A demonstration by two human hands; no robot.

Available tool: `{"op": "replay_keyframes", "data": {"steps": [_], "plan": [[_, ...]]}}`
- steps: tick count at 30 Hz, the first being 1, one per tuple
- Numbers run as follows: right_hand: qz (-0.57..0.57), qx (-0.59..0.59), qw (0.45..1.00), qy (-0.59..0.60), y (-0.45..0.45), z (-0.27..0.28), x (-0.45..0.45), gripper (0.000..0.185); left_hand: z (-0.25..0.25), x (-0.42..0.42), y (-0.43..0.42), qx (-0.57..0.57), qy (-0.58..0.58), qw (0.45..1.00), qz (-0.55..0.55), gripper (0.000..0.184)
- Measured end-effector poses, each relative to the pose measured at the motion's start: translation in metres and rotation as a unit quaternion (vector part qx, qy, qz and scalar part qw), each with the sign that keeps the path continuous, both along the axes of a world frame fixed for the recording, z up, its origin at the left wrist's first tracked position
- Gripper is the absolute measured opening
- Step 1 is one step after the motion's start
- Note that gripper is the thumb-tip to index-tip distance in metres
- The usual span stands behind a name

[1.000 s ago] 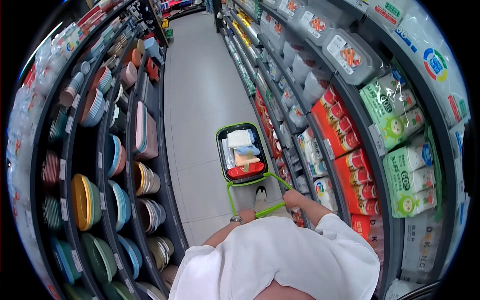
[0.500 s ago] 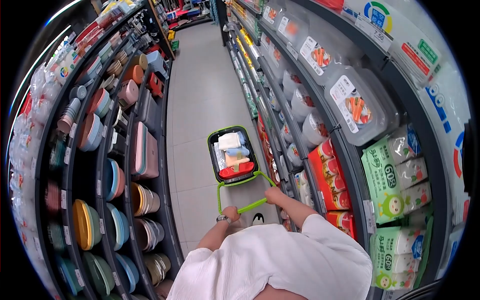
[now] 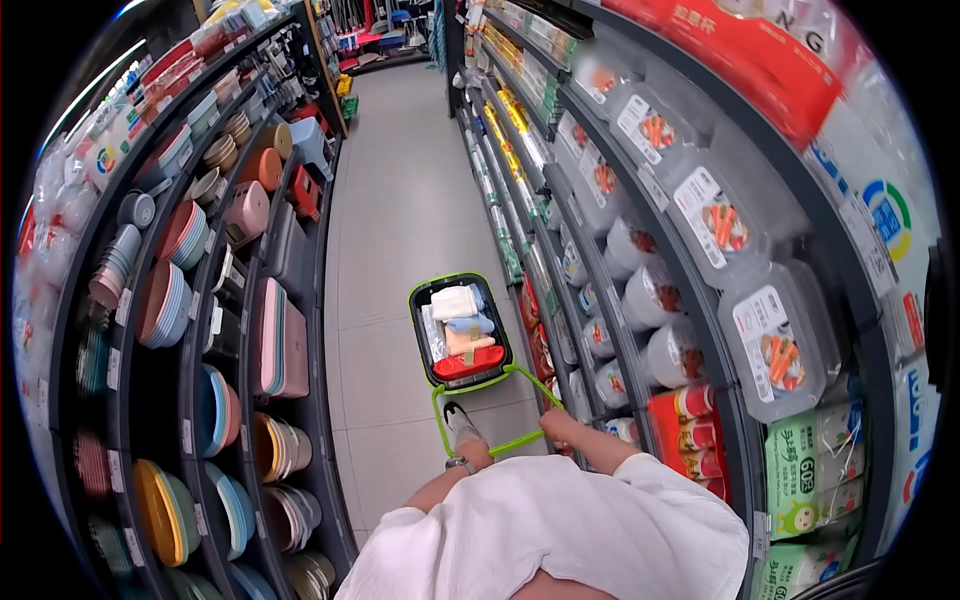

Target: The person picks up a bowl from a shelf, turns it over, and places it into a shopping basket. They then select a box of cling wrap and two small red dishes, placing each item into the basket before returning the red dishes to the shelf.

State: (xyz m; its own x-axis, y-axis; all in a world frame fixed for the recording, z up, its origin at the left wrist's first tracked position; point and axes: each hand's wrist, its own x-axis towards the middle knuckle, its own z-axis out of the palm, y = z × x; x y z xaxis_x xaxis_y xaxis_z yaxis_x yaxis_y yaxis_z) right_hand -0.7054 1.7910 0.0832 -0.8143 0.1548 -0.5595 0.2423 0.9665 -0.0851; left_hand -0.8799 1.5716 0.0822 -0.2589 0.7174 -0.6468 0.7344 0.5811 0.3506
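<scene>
A black shopping basket (image 3: 428, 377) with a lime-green rim sits low in the aisle ahead of me. Folded white (image 3: 455, 301), pale blue and peach items lie in it, with a red package (image 3: 470, 361) at the near end and a clear wrapped item along the left. Its long green handle (image 3: 519, 441) reaches back to me. My left hand (image 3: 477, 455), a watch at its wrist, is closed at the handle's left corner. Around the right side of the handle, my right hand (image 3: 561, 425) is closed too.
Shelves on the left carry stacked bowls (image 3: 165, 510), basins and pink boxes (image 3: 280, 340). Clear food containers (image 3: 770, 350), red packs (image 3: 690, 440) and green cup packs (image 3: 812, 475) fill the right shelves. A tiled floor (image 3: 385, 200) runs between them.
I have moved forward along the aisle; the shelf goods slide nearer and downward in view. The basket keeps ahead of me, and a shoe now shows beside the handle's left side.
</scene>
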Motion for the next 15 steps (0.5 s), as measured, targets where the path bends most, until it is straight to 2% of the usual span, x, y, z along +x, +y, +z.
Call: {"op": "replay_keyframes", "data": {"steps": [2, 3, 5, 8, 10, 15], "plan": [[-0.051, -0.028, 0.998, 0.038, -0.008, -0.028, -0.021, 0.022, 0.014, -0.039, 0.012, -0.005, 0.003, 1.0, -0.001, 0.031], [-0.049, -0.022, 0.998, 0.039, -0.006, -0.022, -0.039, 0.022, 0.019, -0.062, 0.014, -0.001, 0.008, 1.0, -0.024, 0.031], [-0.075, -0.082, 0.994, 0.024, -0.006, -0.007, -0.076, 0.028, 0.025, -0.101, 0.02, 0.006, 0.012, 0.999, -0.044, 0.031], [-0.127, -0.111, 0.985, 0.03, 0.0, -0.001, -0.131, 0.033, 0.002, -0.153, 0.014, -0.017, 0.026, 0.999, -0.026, 0.028], [-0.115, -0.116, 0.986, 0.032, -0.001, 0.004, -0.171, 0.033, -0.033, -0.186, 0.007, 0.058, 0.09, 0.994, -0.008, 0.026], [-0.116, -0.111, 0.983, 0.089, 0.009, 0.01, -0.233, 0.031, -0.019, -0.26, 0.031, 0.056, 0.117, 0.991, -0.015, 0.021]]}}
